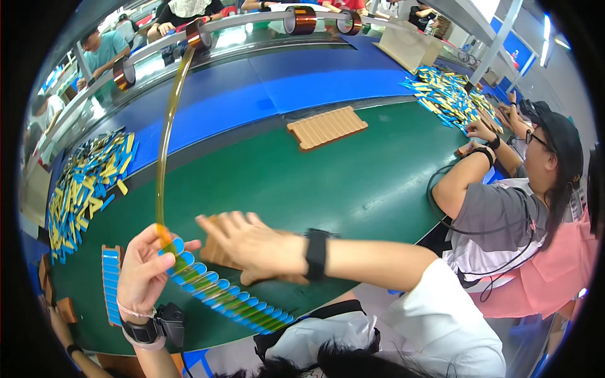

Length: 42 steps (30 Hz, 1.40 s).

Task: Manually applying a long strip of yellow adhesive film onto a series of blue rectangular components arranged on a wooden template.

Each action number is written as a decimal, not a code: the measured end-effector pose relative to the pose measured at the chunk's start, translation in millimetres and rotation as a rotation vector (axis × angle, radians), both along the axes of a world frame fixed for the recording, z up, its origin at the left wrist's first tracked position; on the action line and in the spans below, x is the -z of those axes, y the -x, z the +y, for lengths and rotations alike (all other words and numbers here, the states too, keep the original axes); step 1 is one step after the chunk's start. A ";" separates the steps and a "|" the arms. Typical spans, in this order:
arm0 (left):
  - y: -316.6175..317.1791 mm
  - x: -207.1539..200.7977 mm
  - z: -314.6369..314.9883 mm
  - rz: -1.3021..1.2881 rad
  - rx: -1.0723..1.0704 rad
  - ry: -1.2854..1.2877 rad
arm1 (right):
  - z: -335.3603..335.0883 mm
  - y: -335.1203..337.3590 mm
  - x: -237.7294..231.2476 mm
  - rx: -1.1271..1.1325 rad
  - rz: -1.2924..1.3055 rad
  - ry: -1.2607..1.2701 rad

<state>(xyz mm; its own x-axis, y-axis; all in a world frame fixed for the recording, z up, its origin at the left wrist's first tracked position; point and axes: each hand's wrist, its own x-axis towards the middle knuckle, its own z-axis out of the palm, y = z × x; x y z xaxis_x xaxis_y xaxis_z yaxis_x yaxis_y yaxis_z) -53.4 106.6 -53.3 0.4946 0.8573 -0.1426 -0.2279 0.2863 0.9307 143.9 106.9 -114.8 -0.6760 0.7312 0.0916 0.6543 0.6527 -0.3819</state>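
Note:
My left hand point(144, 269) is closed, thumb and fingers pinching the end of a row of blue-tipped strips point(227, 297) joined side by side by clear amber tape. The row slants down to the right, toward the table's near edge. From my fingers the amber tape point(165, 145) runs up, taut, to a tape roll point(198, 35) on the overhead bar. My right hand point(268, 249) lies with fingers stretched out over a brown grooved block point(217, 253), mostly covering it; it is slightly blurred. Whether it presses on the block I cannot tell.
Another grooved block point(328, 128) lies farther back on the green table point(378, 164). At left are a block filled with blue strips point(111, 283) and a heap of blue and yellow strips point(88, 189). A second heap point(444, 94) lies beside a co-worker point(504, 189) at right.

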 end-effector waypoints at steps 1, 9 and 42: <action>2.8 3.1 0.3 -0.008 -0.047 0.007 | 15.8 4.6 -1.8 -0.082 -0.052 0.004; -11.5 15.8 -0.3 -0.088 -0.025 0.174 | 128.0 11.3 -9.9 -0.027 -0.282 -0.004; 67.9 44.3 -55.0 1.340 -0.557 -0.889 | -8.0 -24.5 -25.4 0.387 0.962 1.055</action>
<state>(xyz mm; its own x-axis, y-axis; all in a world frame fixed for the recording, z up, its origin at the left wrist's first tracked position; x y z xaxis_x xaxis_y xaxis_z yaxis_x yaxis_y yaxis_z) -121.4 51.6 -97.6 0.0694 0.9119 0.4045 0.9063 -0.2271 0.3564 168.4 98.9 -89.4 -0.4170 0.8597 -0.2948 -0.0546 -0.3475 -0.9361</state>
